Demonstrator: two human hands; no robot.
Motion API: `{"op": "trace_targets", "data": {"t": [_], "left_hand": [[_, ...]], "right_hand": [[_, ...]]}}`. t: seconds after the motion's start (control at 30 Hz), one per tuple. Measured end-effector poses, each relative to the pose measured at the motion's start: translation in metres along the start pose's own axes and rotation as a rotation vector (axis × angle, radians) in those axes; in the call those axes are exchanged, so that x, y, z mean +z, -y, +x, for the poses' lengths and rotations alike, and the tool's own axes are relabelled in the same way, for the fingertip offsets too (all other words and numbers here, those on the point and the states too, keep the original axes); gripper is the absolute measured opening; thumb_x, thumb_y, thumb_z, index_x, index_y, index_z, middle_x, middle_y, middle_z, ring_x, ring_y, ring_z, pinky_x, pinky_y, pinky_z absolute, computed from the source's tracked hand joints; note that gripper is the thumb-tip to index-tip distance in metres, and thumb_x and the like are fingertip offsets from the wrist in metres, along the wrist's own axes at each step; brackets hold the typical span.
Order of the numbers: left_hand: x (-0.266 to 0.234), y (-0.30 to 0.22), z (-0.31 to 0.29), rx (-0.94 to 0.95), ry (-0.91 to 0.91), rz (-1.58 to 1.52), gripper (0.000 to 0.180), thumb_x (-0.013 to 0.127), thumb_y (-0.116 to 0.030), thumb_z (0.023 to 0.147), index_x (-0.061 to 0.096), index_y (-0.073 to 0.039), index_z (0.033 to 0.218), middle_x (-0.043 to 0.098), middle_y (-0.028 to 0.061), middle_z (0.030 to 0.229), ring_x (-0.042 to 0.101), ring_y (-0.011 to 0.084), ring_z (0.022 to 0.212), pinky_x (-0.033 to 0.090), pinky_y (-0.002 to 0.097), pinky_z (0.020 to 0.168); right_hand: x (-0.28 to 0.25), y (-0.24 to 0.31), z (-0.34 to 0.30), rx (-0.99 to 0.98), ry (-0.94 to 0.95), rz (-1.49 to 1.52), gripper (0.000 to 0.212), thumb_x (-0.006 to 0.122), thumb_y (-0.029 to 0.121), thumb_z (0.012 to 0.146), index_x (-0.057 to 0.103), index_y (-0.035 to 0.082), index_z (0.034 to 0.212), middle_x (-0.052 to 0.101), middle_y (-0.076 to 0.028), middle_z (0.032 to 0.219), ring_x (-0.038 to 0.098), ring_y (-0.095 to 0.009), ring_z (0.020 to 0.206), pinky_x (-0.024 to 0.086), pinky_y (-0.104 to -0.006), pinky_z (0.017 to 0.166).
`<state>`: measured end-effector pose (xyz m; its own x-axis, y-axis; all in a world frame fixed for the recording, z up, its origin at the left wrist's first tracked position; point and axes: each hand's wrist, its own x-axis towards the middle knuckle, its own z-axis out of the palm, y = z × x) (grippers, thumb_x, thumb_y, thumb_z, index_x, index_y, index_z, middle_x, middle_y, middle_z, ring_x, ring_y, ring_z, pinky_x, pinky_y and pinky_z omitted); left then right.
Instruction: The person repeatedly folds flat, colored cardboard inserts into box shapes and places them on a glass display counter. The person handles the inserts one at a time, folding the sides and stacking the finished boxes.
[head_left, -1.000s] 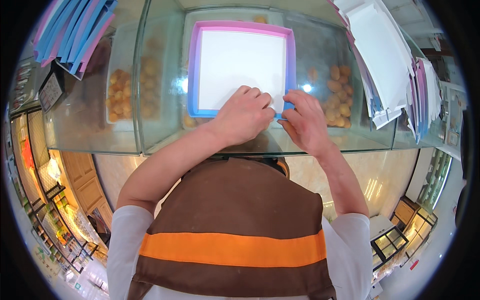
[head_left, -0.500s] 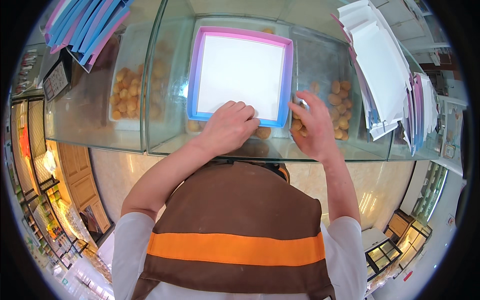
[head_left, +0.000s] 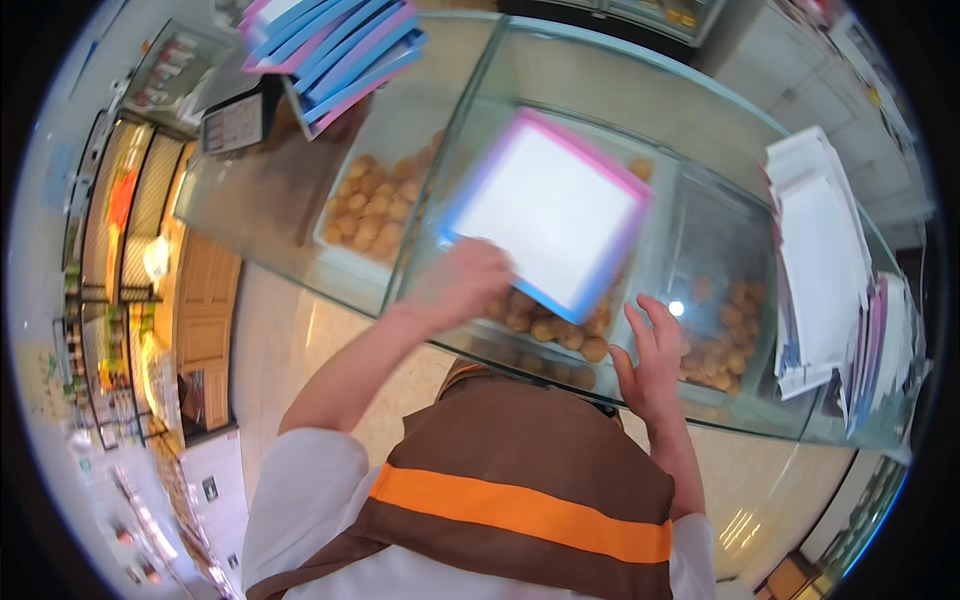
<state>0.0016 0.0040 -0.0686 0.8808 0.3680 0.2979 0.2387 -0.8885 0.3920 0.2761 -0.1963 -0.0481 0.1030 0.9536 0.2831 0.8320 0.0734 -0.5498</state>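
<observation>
A shallow square cardboard box (head_left: 560, 205) with a white inside and a pink-to-blue rim is tilted askew over the glass counter (head_left: 560, 60), its outline smeared by motion. My left hand (head_left: 465, 283) is closed on the near left part of its blue rim; the fingertips are blurred. To the right of the box and apart from it, my right hand (head_left: 655, 360) is held with its fingers spread and nothing in them. Small round golden-brown baked balls (head_left: 545, 328) show in a tray beneath the glass, partly hidden by the box.
Several nested pink and blue boxes (head_left: 345, 55) are piled at the far left beside a dark device with a pale panel (head_left: 233, 125). Flat white cardboard pieces (head_left: 815, 250) stand stacked at the right. More round baked balls fill trays at left (head_left: 370, 205) and right (head_left: 725, 345).
My view has turned, so the counter now slants. The box has swung clockwise, baring more of the baked balls at its near side. My right hand stays open, now farther from the box.
</observation>
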Motion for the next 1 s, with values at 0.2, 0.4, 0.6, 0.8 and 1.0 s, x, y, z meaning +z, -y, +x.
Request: {"op": "trace_targets", "data": {"t": [0.2, 0.4, 0.6, 0.8, 1.0], "left_hand": [[-0.087, 0.062, -0.113, -0.4, -0.139, 0.357, 0.018, 0.066, 0.002, 0.079, 0.071, -0.006, 0.095, 0.065, 0.012, 0.089, 0.061, 0.0346, 0.09, 0.048, 0.044, 0.077], [-0.103, 0.086, -0.139, -0.552, -0.063, 0.411, 0.025, 0.063, 0.007, 0.084, 0.07, -0.003, 0.106, 0.066, 0.013, 0.109, 0.061, 0.0336, 0.107, 0.049, 0.0436, 0.093], [-0.096, 0.056, -0.107, -0.567, -0.296, 0.376, 0.035, 0.065, 0.007, 0.087, 0.066, -0.003, 0.12, 0.06, 0.0157, 0.125, 0.058, 0.0355, 0.117, 0.048, 0.0437, 0.099], [-0.091, 0.034, -0.082, -0.487, -0.407, 0.346, 0.029, 0.065, 0.005, 0.09, 0.068, -0.003, 0.117, 0.063, 0.0145, 0.121, 0.06, 0.0335, 0.113, 0.05, 0.0421, 0.094], [-0.075, 0.007, -0.058, -0.415, -0.407, 0.247, 0.026, 0.067, 0.006, 0.088, 0.069, -0.002, 0.112, 0.064, 0.0138, 0.116, 0.062, 0.0327, 0.11, 0.051, 0.0409, 0.09]], "right_hand": [[-0.032, -0.046, 0.018, 0.055, -0.168, -0.115, 0.057, 0.077, 0.012, 0.083, 0.057, 0.004, 0.136, 0.054, -0.018, 0.139, 0.051, -0.04, 0.128, 0.041, -0.0512, 0.108], [-0.105, -0.114, 0.067, 0.283, -0.541, -0.663, 0.05, 0.076, 0.019, 0.085, 0.063, 0.004, 0.13, 0.06, -0.015, 0.133, 0.055, -0.035, 0.122, 0.043, -0.0481, 0.102], [-0.127, -0.16, 0.063, 0.583, -0.365, -0.506, 0.027, 0.071, 0.032, 0.091, 0.077, 0.009, 0.104, 0.073, -0.01, 0.11, 0.066, -0.03, 0.104, 0.047, -0.0436, 0.094], [-0.13, -0.163, 0.066, 0.635, -0.42, -0.39, 0.029, 0.067, 0.033, 0.094, 0.078, 0.008, 0.101, 0.075, -0.011, 0.099, 0.07, -0.032, 0.089, 0.053, -0.0432, 0.084], [-0.139, -0.189, 0.063, 0.787, -0.458, -0.065, 0.03, 0.07, 0.031, 0.092, 0.079, 0.004, 0.103, 0.077, -0.011, 0.091, 0.071, -0.025, 0.081, 0.055, -0.0369, 0.078]]}}
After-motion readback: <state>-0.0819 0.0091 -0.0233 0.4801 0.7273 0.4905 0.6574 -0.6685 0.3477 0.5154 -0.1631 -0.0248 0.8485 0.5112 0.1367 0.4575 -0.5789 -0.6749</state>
